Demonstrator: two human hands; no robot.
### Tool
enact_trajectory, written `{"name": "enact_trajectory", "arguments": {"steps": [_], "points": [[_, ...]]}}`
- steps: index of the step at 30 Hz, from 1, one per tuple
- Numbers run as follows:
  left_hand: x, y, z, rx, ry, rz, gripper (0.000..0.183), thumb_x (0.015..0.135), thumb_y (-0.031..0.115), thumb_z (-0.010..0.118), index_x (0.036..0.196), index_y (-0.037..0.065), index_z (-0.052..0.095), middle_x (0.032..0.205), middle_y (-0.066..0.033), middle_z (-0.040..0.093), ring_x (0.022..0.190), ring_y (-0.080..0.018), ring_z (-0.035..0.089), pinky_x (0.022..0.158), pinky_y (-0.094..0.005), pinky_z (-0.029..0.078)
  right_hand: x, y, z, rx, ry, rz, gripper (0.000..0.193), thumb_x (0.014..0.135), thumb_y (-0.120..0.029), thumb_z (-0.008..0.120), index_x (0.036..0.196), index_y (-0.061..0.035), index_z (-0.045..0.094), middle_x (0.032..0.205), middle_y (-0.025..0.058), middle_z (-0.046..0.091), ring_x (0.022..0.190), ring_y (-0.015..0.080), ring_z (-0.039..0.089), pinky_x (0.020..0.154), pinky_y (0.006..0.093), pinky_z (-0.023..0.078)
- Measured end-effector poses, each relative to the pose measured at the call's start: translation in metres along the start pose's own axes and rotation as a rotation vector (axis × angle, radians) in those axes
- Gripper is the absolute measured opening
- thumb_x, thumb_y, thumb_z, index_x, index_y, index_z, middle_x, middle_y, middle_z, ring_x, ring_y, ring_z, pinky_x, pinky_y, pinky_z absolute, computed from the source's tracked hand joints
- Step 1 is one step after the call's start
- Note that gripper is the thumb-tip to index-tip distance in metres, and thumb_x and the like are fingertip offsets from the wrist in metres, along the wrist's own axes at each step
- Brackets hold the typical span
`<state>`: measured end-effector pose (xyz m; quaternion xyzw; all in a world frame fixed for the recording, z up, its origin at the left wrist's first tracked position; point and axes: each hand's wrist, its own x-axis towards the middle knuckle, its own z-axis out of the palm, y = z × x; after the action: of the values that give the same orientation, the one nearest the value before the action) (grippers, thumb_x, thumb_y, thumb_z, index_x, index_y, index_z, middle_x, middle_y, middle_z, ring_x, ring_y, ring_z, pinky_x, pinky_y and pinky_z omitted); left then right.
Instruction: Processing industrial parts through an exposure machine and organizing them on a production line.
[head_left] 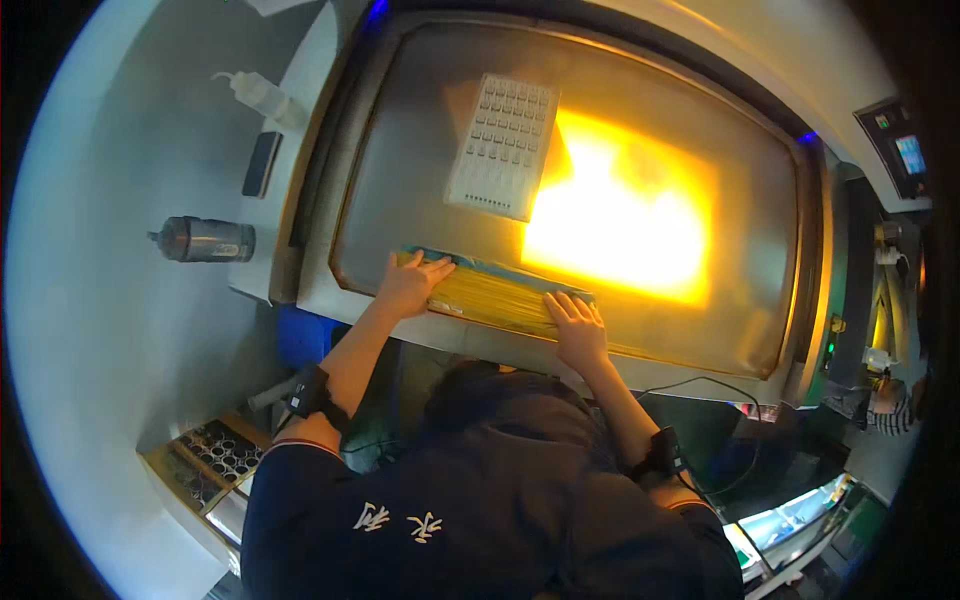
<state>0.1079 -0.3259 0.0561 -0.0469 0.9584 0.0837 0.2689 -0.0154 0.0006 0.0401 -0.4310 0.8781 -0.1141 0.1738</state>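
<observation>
One wide fisheye view, head-worn, facing down
It looks from above the dark shirt (480, 490); the left hand (408, 285) and right hand (578, 328) sit fairly near, mid-picture; the framed bed (400, 150) spreads beyond them.

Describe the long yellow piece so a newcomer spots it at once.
Find the big grey surface with the bright glow. At its near edge, the left hand and right hand touch the long yellow piece. Unlike the pale panel beyond, it has a blue-green far edge.

Dark shirt (530, 500), short orange-trimmed sleeves (300, 475), white back characters (425, 527); black armbands (311, 391), thin cable (700, 379)
</observation>
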Motion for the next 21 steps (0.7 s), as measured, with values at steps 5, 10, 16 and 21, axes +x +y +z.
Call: {"name": "enact_trajectory", "arguments": {"steps": [5, 10, 16, 21], "points": [[-0.019, 0.024, 0.022, 0.039, 0.02, -0.042, 0.073, 0.084, 0.013, 0.065, 0.149, 0.027, 0.035, 0.155, 0.0081, 0.034, 0.141, -0.0348, 0.034, 0.103, -0.0742, 0.026, -0.031, 0.0, 0.021, -0.07, 0.092, -0.002, 0.059, 0.083, -0.013, 0.06, 0.14, -0.0184, 0.048, 0.14, 0.008, 0.052, 0.128, 0.0311, 0.05, 0.111, 0.0504, 0.035], [0.022, 0.01, 0.018, 0.049, 0.092, 0.008, 0.081, 0.08, 0.009, 0.07, 0.15, 0.025, 0.033, 0.158, 0.0067, 0.03, 0.143, -0.0376, 0.029, 0.108, -0.0705, 0.024, 0.003, 0.019, 0.015, -0.096, 0.21, -0.007, 0.06, 0.081, -0.009, 0.062, 0.139, -0.0185, 0.049, 0.139, 0.0088, 0.053, 0.129, 0.0324, 0.048, 0.111, 0.0499, 0.034], [0.192, -0.064, -0.059, 0.047, 0.249, 0.009, 0.074, 0.081, 0.021, 0.071, 0.148, 0.027, 0.038, 0.154, 0.0051, 0.036, 0.138, -0.0394, 0.036, 0.106, -0.069, 0.03, 0.181, 0.101, -0.028, -0.06, 0.217, -0.078, 0.067, 0.075, 0.003, 0.055, 0.14, -0.0123, 0.047, 0.14, 0.0116, 0.05, 0.13, 0.0325, 0.044, 0.11, 0.0453, 0.034], [0.342, -0.127, -0.156, 0.007, 0.297, -0.03, 0.071, 0.079, 0.026, 0.074, 0.143, 0.029, 0.043, 0.136, -0.0061, 0.057, 0.125, -0.0382, 0.051, 0.104, -0.0567, 0.041, 0.342, 0.175, -0.074, -0.22, 0.216, -0.092, 0.068, 0.075, 0.005, 0.051, 0.141, -0.0135, 0.046, 0.145, 0.0122, 0.047, 0.13, 0.0347, 0.045, 0.109, 0.0466, 0.036]]}}
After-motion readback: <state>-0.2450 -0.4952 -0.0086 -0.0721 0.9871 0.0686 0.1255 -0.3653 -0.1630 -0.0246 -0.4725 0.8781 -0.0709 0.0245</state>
